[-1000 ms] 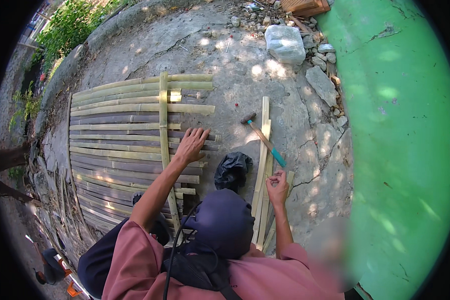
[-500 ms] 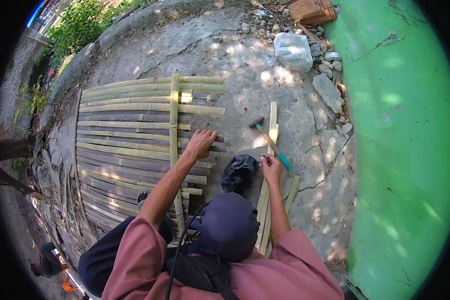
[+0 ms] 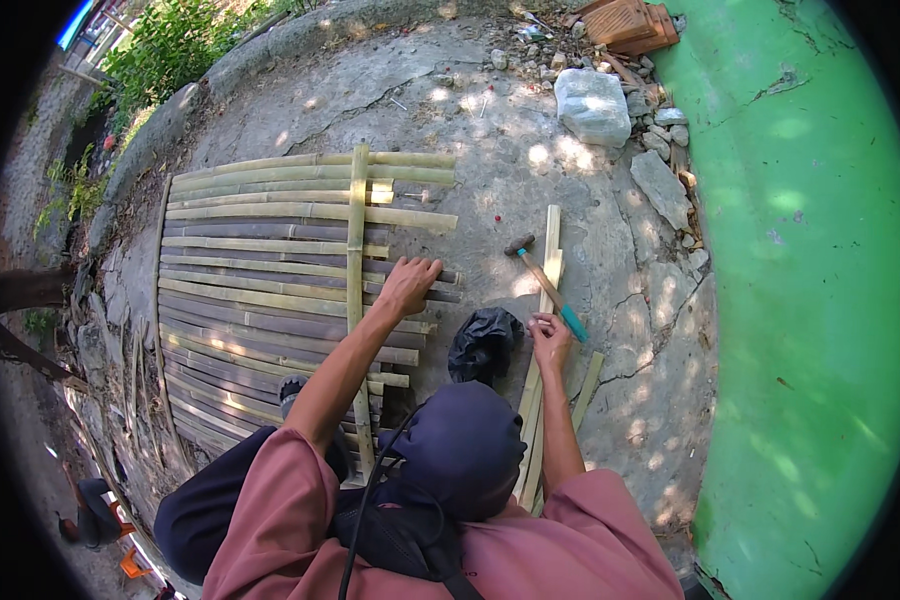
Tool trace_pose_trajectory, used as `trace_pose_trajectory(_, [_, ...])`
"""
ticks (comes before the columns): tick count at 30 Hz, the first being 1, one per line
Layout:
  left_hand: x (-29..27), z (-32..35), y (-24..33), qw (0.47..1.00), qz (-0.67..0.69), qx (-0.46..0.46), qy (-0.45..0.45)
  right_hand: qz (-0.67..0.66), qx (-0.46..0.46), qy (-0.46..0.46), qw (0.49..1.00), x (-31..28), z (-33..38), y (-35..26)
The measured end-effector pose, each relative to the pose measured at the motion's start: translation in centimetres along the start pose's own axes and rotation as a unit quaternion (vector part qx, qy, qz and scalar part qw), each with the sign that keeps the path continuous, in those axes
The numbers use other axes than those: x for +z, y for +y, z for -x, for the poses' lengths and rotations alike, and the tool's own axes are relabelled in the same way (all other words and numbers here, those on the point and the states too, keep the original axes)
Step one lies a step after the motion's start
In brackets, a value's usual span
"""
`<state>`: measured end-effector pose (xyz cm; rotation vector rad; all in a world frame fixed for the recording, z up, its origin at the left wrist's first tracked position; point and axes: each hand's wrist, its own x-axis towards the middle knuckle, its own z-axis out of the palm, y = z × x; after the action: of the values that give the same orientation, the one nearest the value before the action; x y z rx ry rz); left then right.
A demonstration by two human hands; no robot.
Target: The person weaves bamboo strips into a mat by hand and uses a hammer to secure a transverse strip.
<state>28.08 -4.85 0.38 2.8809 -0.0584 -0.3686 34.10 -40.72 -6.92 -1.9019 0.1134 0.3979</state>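
Note:
My left hand (image 3: 410, 285) rests on the right ends of the bamboo slats (image 3: 260, 271), its fingers curled over a dark slat just right of the bamboo crosspiece (image 3: 356, 260). The slats lie side by side on the ground, with the crosspiece over them. My right hand (image 3: 550, 340) is pinched around something small that I cannot make out, above the long wooden strips (image 3: 553, 235). Between my hands sits a crumpled black plastic bag (image 3: 482, 345). A hammer (image 3: 550, 285) with a wood and teal handle lies across the strips, beyond my right hand.
A green surface (image 3: 790, 300) runs along the right side. Beside it are loose stones (image 3: 660, 188), a pale block (image 3: 592, 106) and orange-brown tiles (image 3: 625, 25). The concrete ground (image 3: 370, 120) is cracked. Bushes (image 3: 170, 60) grow at the far left behind a low curb.
The whole view has shifted slightly. My right hand has moved a little away from the black bag, still pinched. My left hand stays on the slats.

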Motion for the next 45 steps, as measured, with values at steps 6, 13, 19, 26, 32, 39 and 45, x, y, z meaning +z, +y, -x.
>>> trace_pose_trajectory(6, [-0.1, 0.4, 0.2, 1.000, 0.000, -0.012, -0.017, -0.016, 0.076, -0.041, 0.996, 0.5, 0.9, -1.0])
trace_pose_trajectory(13, [0.1, -0.2, 0.3, 1.000, 0.011, -0.004, 0.004, 0.086, -0.012, -0.019, 0.996, -0.3, 0.4, 0.1])
trace_pose_trajectory(19, [-0.4, 0.1, 0.2, 1.000, -0.002, -0.009, -0.021, 0.263, -0.188, 0.070, 0.944, 1.4, 2.3, -3.9])
trace_pose_trajectory(26, [-0.5, 0.0, 1.2, 0.999, -0.020, -0.010, 0.023, 0.174, -0.193, -0.111, 0.959, 7.8, 4.7, -9.3])
trace_pose_trajectory(32, [-2.4, 1.5, 1.4, 0.998, -0.022, -0.024, 0.046, 0.176, -0.238, -0.216, 0.931, 10.7, 2.0, -8.9])
trace_pose_trajectory(39, [-7.5, 4.0, 4.0, 0.997, -0.008, 0.007, 0.083, 0.163, -0.358, -0.401, 0.827, 16.4, 0.2, -8.0])
trace_pose_trajectory(45, [-6.2, 7.1, 5.1, 0.999, -0.012, -0.005, 0.029, 0.204, -0.432, -0.443, 0.759, 18.3, 5.5, -5.7])
